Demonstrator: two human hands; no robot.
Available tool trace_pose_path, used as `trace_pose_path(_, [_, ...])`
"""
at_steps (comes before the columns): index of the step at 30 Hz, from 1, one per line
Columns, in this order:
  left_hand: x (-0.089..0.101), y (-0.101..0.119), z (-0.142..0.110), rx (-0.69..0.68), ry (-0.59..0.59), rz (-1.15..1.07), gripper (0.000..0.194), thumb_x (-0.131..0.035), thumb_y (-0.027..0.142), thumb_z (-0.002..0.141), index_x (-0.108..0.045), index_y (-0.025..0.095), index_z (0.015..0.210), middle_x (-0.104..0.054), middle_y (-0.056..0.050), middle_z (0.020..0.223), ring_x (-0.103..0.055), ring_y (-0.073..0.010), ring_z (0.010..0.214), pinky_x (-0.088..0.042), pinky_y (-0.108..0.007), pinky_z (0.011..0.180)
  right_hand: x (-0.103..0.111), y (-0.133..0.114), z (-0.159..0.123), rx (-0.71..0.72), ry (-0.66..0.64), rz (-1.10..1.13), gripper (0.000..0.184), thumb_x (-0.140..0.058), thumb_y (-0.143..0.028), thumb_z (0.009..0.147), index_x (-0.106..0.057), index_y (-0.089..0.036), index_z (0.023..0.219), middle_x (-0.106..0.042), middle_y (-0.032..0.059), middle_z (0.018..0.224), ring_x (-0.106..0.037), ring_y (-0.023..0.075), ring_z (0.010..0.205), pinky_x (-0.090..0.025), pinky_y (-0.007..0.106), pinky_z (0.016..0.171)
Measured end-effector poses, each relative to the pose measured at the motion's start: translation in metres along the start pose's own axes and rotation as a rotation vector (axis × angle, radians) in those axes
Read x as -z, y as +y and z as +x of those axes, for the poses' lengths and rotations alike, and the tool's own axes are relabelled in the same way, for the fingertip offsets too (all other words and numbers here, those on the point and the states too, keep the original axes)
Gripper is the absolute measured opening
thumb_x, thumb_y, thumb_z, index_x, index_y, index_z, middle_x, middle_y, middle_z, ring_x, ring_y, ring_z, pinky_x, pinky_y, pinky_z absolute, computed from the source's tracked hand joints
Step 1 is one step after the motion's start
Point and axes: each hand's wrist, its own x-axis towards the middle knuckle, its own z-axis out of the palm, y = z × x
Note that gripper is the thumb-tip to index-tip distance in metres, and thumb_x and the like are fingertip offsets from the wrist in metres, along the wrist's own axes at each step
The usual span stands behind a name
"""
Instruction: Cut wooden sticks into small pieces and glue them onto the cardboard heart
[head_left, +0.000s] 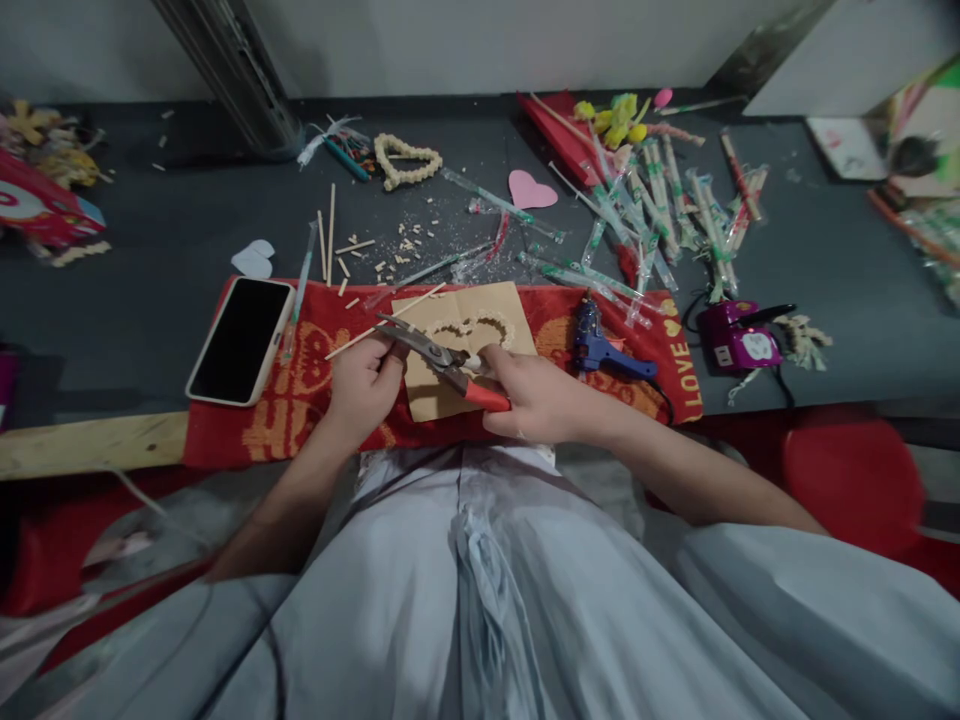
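My right hand is closed around the red-handled pliers, whose jaws point left and lie at my left hand's fingertips. In my left hand, the fingers are pinched on a thin wooden stick that slants up to the right behind the pliers' jaws. Whether the jaws touch the stick I cannot tell. Beneath both lies a sheet of tan cardboard carrying a heart-shaped outline of small pale pieces, partly hidden by my right hand and the pliers.
Under the cardboard is a red towel. A phone lies left, a blue glue gun right. Behind are cut stick bits, a finished-looking beaded heart, a pink paper heart and wrapped chopsticks. A purple box stands far right.
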Motion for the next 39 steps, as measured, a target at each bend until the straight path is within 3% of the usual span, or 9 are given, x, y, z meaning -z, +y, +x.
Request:
trace_pose_path(13, [0.007, -0.001, 0.007, -0.063, -0.054, 0.034, 0.030, -0.047, 0.028, 0.077, -0.042, 0.019, 0.049, -0.048, 0.001, 0.049, -0.051, -0.0108, 0.053, -0.039, -0.021, 0.051, 0.014, 0.004, 0.002, -0.003, -0.115, 0.086, 0.030, -0.050, -0.035, 0.070, -0.042, -0.017, 0.093, -0.060, 0.0094, 0.087, -0.055, 0.0217, 0.070, -0.039, 0.028, 0.059])
trace_pose_path(18, [0.007, -0.003, 0.005, 0.061, -0.051, -0.171, 0.021, -0.053, 0.031, 0.076, -0.053, 0.019, 0.059, -0.046, 0.002, 0.047, -0.042, -0.0082, 0.042, -0.034, -0.021, 0.042, 0.006, 0.008, 0.004, 0.080, 0.046, 0.048, 0.047, -0.052, -0.033, 0.069, -0.042, -0.010, 0.109, -0.059, 0.0177, 0.104, -0.058, 0.0298, 0.092, -0.046, 0.039, 0.076])
trace_pose_path(22, [0.009, 0.002, 0.003, 0.222, -0.143, -0.447, 0.025, -0.060, 0.038, 0.074, -0.055, 0.018, 0.060, -0.038, 0.003, 0.043, -0.031, -0.0058, 0.034, -0.025, -0.020, 0.033, 0.001, 0.019, 0.006, 0.220, 0.121, 0.056, 0.058, -0.054, -0.032, 0.069, -0.039, -0.006, 0.118, -0.053, 0.0226, 0.117, -0.050, 0.0342, 0.112, -0.042, 0.048, 0.092])
trace_pose_path(25, [0.011, 0.008, 0.004, 0.341, -0.217, -0.593, 0.026, -0.067, 0.041, 0.067, -0.057, 0.018, 0.061, -0.039, 0.003, 0.044, -0.028, -0.0044, 0.033, -0.020, -0.019, 0.031, 0.002, 0.019, 0.007, 0.239, 0.127, 0.066, 0.061, -0.054, -0.031, 0.068, -0.037, -0.007, 0.121, -0.051, 0.0230, 0.121, -0.050, 0.0341, 0.114, -0.042, 0.048, 0.092])
trace_pose_path(28, [0.011, 0.013, 0.006, 0.381, -0.222, -0.651, 0.029, -0.070, 0.042, 0.065, -0.055, 0.018, 0.059, -0.037, 0.003, 0.044, -0.026, -0.0032, 0.033, -0.018, -0.018, 0.031, 0.003, 0.012, 0.006, 0.173, 0.105, 0.046, 0.056, -0.053, -0.032, 0.067, -0.039, -0.008, 0.116, -0.056, 0.0223, 0.113, -0.055, 0.0333, 0.103, -0.046, 0.045, 0.082])
trace_pose_path(32, [0.009, 0.014, 0.007, 0.396, -0.154, -0.621, 0.028, -0.069, 0.040, 0.066, -0.052, 0.018, 0.059, -0.035, 0.005, 0.044, -0.026, -0.0029, 0.033, -0.018, -0.018, 0.031, 0.002, 0.000, 0.003, 0.056, 0.087, 0.007, 0.044, -0.051, -0.034, 0.068, -0.042, -0.011, 0.104, -0.061, 0.0209, 0.099, -0.059, 0.0310, 0.082, -0.046, 0.040, 0.068])
trace_pose_path(35, [0.006, 0.010, 0.006, 0.349, -0.136, -0.522, 0.023, -0.062, 0.038, 0.073, -0.052, 0.019, 0.064, -0.038, 0.005, 0.046, -0.028, -0.0039, 0.033, -0.021, -0.019, 0.033, -0.001, -0.004, 0.001, 0.014, 0.094, 0.002, 0.039, -0.049, -0.035, 0.069, -0.042, -0.013, 0.100, -0.063, 0.0196, 0.094, -0.059, 0.0305, 0.077, -0.045, 0.038, 0.064])
trace_pose_path(37, [0.004, 0.008, 0.004, 0.243, -0.119, -0.343, 0.021, -0.054, 0.037, 0.079, -0.053, 0.019, 0.068, -0.042, 0.004, 0.047, -0.036, -0.0065, 0.038, -0.028, -0.020, 0.038, -0.003, -0.003, 0.002, -0.007, 0.104, 0.009, 0.039, -0.049, -0.036, 0.069, -0.042, -0.013, 0.100, -0.063, 0.0184, 0.093, -0.060, 0.0305, 0.078, -0.044, 0.037, 0.064])
trace_pose_path(39, [0.004, 0.007, 0.001, 0.103, -0.013, -0.061, 0.018, -0.051, 0.033, 0.080, -0.055, 0.018, 0.071, -0.049, 0.002, 0.053, -0.046, -0.0097, 0.049, -0.036, -0.022, 0.048, -0.003, -0.002, 0.003, -0.024, 0.125, 0.024, 0.041, -0.049, -0.036, 0.069, -0.042, -0.013, 0.102, -0.063, 0.0176, 0.094, -0.060, 0.0305, 0.079, -0.045, 0.038, 0.066])
